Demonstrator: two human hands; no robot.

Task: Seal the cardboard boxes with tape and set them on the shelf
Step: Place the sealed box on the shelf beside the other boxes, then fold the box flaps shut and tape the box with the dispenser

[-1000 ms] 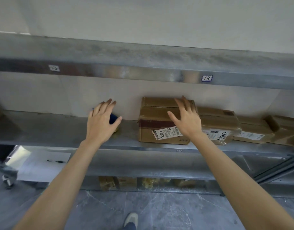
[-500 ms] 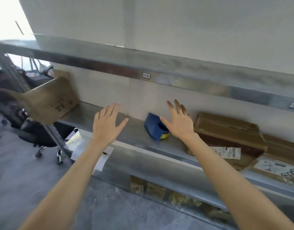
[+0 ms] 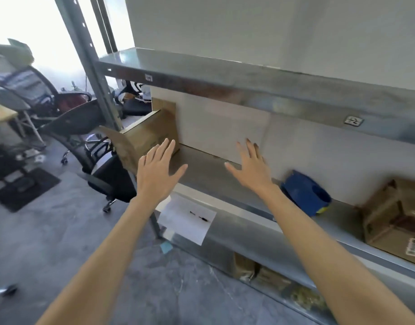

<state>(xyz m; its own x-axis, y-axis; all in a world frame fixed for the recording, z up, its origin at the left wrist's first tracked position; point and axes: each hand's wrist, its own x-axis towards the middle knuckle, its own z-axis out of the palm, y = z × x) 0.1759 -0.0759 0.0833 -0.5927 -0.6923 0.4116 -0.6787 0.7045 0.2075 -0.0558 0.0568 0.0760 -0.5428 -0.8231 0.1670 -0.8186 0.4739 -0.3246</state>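
At the right end of the shelf [image 3: 206, 177] one cardboard box [image 3: 389, 221] sits closed with a label on its near face, so that one looks finished, though blur hides whether tape runs over its seam. The work left is at the far left end: an open box [image 3: 150, 134] stands on the shelf beside the upright, its flaps spread outward, not yet sealed. Both hands are empty, with fingers straight and spread. The left hand [image 3: 158, 171] is right by that box's near side, and I cannot tell whether it touches. The right hand [image 3: 251, 171] hovers over bare shelf. The blue tape dispenser [image 3: 305, 195] lies untouched just right of the right wrist, so taping has to come next, I judge.
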